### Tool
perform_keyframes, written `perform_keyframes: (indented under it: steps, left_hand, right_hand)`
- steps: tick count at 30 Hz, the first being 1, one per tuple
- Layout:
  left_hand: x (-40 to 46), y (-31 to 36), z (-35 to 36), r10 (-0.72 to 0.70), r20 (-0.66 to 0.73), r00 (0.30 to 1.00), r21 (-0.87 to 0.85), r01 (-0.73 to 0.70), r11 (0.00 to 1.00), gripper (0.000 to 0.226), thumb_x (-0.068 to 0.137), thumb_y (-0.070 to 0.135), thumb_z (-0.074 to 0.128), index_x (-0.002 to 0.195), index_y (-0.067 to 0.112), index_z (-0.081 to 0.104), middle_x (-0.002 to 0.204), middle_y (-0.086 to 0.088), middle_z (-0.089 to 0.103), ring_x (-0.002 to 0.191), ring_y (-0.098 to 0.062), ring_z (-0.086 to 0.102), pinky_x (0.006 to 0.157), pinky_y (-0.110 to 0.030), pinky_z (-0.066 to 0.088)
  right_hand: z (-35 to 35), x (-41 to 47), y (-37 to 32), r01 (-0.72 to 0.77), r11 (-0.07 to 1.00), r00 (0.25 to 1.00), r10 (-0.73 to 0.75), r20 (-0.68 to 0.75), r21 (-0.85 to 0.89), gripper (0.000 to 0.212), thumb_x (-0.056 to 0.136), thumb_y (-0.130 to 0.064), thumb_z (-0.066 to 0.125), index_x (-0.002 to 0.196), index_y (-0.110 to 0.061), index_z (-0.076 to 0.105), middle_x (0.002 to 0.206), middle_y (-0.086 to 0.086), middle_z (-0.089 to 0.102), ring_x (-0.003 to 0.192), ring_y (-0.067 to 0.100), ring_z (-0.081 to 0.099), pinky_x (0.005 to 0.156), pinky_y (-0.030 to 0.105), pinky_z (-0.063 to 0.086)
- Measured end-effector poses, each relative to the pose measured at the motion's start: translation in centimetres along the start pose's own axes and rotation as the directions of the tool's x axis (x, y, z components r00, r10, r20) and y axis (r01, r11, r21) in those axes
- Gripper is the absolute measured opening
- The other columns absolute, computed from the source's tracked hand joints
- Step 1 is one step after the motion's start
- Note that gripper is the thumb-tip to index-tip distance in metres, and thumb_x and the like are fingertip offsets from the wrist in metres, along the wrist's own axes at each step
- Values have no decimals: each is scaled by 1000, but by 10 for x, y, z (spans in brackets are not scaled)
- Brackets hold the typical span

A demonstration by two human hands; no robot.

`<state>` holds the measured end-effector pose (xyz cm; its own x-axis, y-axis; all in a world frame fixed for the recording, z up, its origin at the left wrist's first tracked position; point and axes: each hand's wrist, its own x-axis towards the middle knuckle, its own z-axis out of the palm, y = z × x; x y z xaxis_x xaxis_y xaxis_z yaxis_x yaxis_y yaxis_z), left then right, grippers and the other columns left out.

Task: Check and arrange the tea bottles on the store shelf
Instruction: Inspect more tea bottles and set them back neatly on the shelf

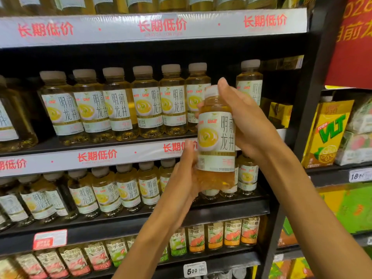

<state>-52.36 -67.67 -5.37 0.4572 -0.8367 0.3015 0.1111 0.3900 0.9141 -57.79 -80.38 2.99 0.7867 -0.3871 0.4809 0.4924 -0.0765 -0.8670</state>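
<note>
Gripping the tea bottle [216, 137], both hands, left hand [184, 178] and right hand [244, 121], hide its base and cap.

Your left hand [186, 178] hides the held bottle's [216, 137] base; the top-shelf bottles [141, 3] are cropped; the price tag [194, 269] perhaps reads 500.

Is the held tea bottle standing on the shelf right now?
No: both the left hand and right hand hold the tea bottle up in front of the shelf.
</note>
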Motion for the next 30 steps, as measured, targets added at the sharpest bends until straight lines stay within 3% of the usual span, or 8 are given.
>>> perform_keyframes:
  steps: [3, 7, 10, 12, 15, 19, 26, 30]
  left_hand:
    - [-3, 8, 2, -39, 37, 999, 7, 39, 999, 43, 82, 60, 48, 113, 37, 67, 118, -2, 69, 110, -20, 65, 93, -43, 53]
    - [-9, 17, 4, -110, 175, 978, -391, 172, 904, 58, 86, 51, 52, 123, 7, 62, 104, -24, 67, 88, -31, 69, 73, -41, 58]
    - [-15, 27, 8, -155, 278, 948, -551, 289, 783, 63, 92, 45, 53, 132, -3, 50, 109, -29, 63, 95, -38, 67, 82, -47, 56]
    - [-15, 37, 15, -208, 299, 932, -509, 339, 791, 55, 96, 41, 46, 135, 2, 47, 115, -22, 64, 105, -33, 65, 95, -47, 50]
    - [-7, 39, 16, -273, 154, 950, -491, 313, 813, 48, 100, 40, 34, 137, 12, 43, 109, -10, 66, 86, -8, 69, 92, -27, 52]
    - [-16, 36, 14, -226, 277, 934, -525, 344, 779, 53, 95, 36, 48, 125, -7, 57, 117, -30, 61, 107, -44, 62, 97, -55, 47]
    - [-16, 16, 4, -196, 189, 962, -394, 257, 882, 78, 61, 39, 86, 122, -2, 60, 103, -29, 67, 87, -35, 70, 73, -40, 58]
    - [-18, 15, 2, -113, 93, 989, -136, 125, 983, 35, 76, 42, 72, 105, 22, 74, 106, -16, 71, 91, -25, 71, 74, -30, 57]
  right_hand:
    - [-2, 2, -3, -43, 999, 999, 43, 1, 20, 31, 99, -41, 42, 106, -19, 63, 97, 0, 74, 95, 14, 70, 74, 25, 57]
    - [-6, -2, -1, -197, 972, 980, 191, 60, 129, 35, 99, -33, 44, 118, -7, 58, 122, 20, 62, 117, 32, 58, 95, 41, 51]
    - [-7, -7, 9, -333, 930, 937, 309, 162, 156, 45, 98, -38, 42, 127, -7, 56, 129, 21, 58, 120, 32, 56, 101, 43, 46]
    - [-6, -11, 14, -395, 905, 906, 355, 230, 157, 40, 99, -41, 39, 113, -15, 66, 113, 9, 70, 107, 20, 66, 86, 31, 55]
    - [-5, -14, 19, -416, 895, 891, 366, 269, 162, 32, 97, -41, 38, 109, -22, 61, 100, -2, 74, 95, 11, 69, 75, 22, 55]
    - [-6, -12, 20, -372, 912, 918, 333, 216, 176, 37, 95, -41, 46, 89, -22, 77, 104, 6, 73, 98, 18, 69, 78, 28, 57]
    - [-8, -8, 13, -141, 990, 985, 140, 105, 1, 50, 89, -47, 49, 127, -14, 54, 122, 14, 64, 113, 27, 62, 100, 48, 47]
    - [-6, -15, 11, -56, 996, 988, 46, 148, 63, 47, 94, -40, 43, 133, -14, 48, 125, 11, 63, 116, 27, 60, 99, 47, 48]
